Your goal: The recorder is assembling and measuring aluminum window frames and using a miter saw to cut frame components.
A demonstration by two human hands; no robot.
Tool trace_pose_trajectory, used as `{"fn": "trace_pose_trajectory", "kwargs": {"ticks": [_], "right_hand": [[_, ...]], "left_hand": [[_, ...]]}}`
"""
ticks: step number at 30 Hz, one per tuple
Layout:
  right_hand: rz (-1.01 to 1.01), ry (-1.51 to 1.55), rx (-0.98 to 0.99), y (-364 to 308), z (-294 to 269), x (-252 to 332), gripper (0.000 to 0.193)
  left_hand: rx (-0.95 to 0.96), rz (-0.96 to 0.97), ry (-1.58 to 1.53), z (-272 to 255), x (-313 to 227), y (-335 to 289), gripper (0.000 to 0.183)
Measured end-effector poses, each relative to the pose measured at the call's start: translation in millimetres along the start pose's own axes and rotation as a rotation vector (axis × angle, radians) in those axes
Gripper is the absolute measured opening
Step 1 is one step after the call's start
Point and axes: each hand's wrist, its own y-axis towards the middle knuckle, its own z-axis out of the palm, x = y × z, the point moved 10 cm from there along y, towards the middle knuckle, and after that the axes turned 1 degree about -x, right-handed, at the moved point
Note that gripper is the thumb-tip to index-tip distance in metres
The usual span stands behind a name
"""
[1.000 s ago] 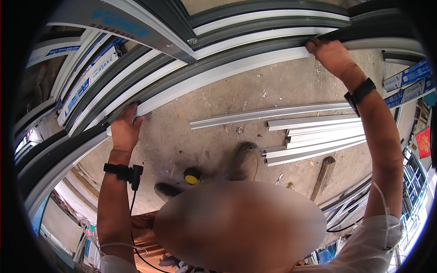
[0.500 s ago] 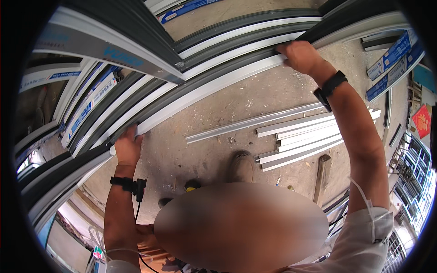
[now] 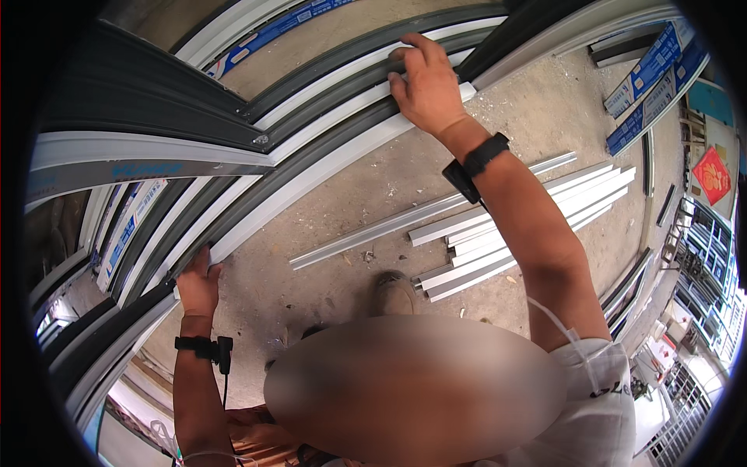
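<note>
A large window frame with dark grey and white parallel tracks slants across the upper left. At its lower left, my left hand is closed around the near rail, thumb up, other fingers partly hidden behind the edge. My right hand lies over the tracks near the frame's right end, fingers apart and bent, fingertips touching or just above the dark profile. Below that hand, a white strip runs along the near edge. A dark grey upright meets the tracks between my two hands.
Several loose white and grey metal profiles lie on the concrete floor right of centre. Blue-and-white wrapped profiles stand at the upper right. My shoe is on the floor below the frame. A red square decoration hangs farther right.
My right hand has left the near rail's right end and moved left and up over the tracks, its fingers spreading. My left hand keeps its place on the frame. The view has shifted.
</note>
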Motion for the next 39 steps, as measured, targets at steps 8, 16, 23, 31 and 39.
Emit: {"fn": "trace_pose_trajectory", "kwargs": {"ticks": [8, 16, 23, 31, 39], "right_hand": [[-0.087, -0.078, 0.321, -50, -5, -14, 0.034], [-0.295, -0.390, 0.452, -60, -5, -48, 0.036], [-0.173, -0.416, 0.747, -51, 15, -55, 0.024], [-0.478, -0.777, 0.923, -46, 20, -53, 0.021], [-0.645, -0.702, 0.697, -50, 19, -47, 0.023]], "left_hand": [[-0.036, -0.020, -0.026, 5, -3, 1, 0.052], [-0.060, -0.052, -0.075, -2, -12, 4, 0.048], [-0.072, -0.077, -0.043, -2, 4, -3, 0.051], [0.056, 0.063, -0.061, -13, 4, -3, 0.049], [-0.028, -0.049, 0.142, 2, 24, -18, 0.045]]}}
